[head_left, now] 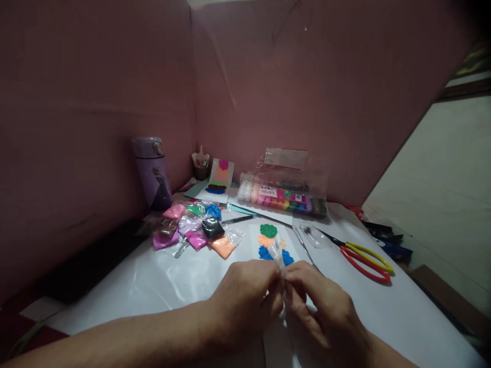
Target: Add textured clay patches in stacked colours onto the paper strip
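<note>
My left hand (249,286) and my right hand (320,299) meet low in the middle of the view. Both pinch a crumpled whitish plastic bag (276,249), whose top sticks up between the fingertips; what it contains, if anything, I cannot make out. Just beyond the hands lies a pale card with patches of coloured clay: a green patch (268,230), an orange patch (265,240) and a blue patch (265,253), partly covered by the bag and fingers. Several small clear packets of clay, among them a black packet (212,228) and an orange packet (223,247), are heaped to the left.
Scissors (366,263) with red and yellow handles lie at the right, beside a clear plastic piece (316,236). A thin tool (303,243) rests near the card. Behind stand a purple bottle (153,176), a clay-decorated card (220,179) and a clear pack of coloured sticks (284,197).
</note>
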The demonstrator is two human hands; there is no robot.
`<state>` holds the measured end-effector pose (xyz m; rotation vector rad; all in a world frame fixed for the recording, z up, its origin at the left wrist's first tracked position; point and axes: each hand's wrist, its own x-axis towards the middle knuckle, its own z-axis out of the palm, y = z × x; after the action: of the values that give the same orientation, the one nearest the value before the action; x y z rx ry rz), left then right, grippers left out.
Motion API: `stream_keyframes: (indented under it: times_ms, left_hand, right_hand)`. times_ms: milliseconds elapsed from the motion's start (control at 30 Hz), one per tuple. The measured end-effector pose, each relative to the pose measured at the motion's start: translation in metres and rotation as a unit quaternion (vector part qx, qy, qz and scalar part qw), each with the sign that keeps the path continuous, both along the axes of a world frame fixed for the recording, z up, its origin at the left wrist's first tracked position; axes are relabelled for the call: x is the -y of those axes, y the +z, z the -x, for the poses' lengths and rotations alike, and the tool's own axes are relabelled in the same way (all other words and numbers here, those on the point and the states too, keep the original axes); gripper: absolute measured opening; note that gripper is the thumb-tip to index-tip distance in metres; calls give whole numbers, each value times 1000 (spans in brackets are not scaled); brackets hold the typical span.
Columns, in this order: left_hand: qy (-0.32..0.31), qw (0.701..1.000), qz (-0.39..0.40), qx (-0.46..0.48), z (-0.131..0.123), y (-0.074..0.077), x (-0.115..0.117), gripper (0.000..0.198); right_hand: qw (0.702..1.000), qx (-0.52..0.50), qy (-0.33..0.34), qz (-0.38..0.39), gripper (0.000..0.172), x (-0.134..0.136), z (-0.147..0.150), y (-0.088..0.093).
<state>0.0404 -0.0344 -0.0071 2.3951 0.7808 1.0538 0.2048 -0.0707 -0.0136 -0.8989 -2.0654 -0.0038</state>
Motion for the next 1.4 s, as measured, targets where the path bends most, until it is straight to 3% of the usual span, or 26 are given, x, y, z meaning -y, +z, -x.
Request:
stream_keyframes:
  times_ms: [133,267,433,600,733,867,1000,1100,1167,1233,1300,1333,1400]
  left_hand:
    - [19,999,-26,25,-5,-1,1,18]
    - [38,999,-3,17,-7,-3,0,17]
    - [43,998,38,13,-1,-4,-4,14]
    - [38,996,70,34,4,-1,-7,18]
    - [15,996,73,51,5,-1,-8,21]
    - [-33,997,31,62,4,-3,-6,19]
    - [-87,994,-34,51,4,-1,1,16]
    - [-106,991,-45,61,8,6,3,13]
    - [-59,992,-30,108,12,12,0,9]
    - [60,981,-5,182,15,16,-6,4]
    - [82,972,103,197,15,17,-14,30]
    - [52,963,184,192,14,17,-17,39]
    - [-77,912,357,188,12,15,-22,44]
  right_hand:
    - [995,49,-79,-26,17,4,4,-6]
    - [993,71,-99,-6,20,7,7,-8]
    - [981,58,-163,-85,20,2,2,-5]
    - [993,-20,-114,-35,12,2,-5,-3]
    - [998,7,-22,-57,31,2,-5,-3]
    - [998,49,-4,-48,49,2,-3,-1]
    - [998,-14,43,-44,51,4,-2,0]
    - [991,-120,47,46,43,4,-3,-2]
    - [965,-222,25,141,37,4,-4,-2]
    - [926,-308,1,219,32,3,-3,-1]
    - [898,-355,-6,262,29,2,-2,3]
    - [888,-368,-6,276,29,2,-1,4]
    - [875,-377,-2,302,29,1,-1,7]
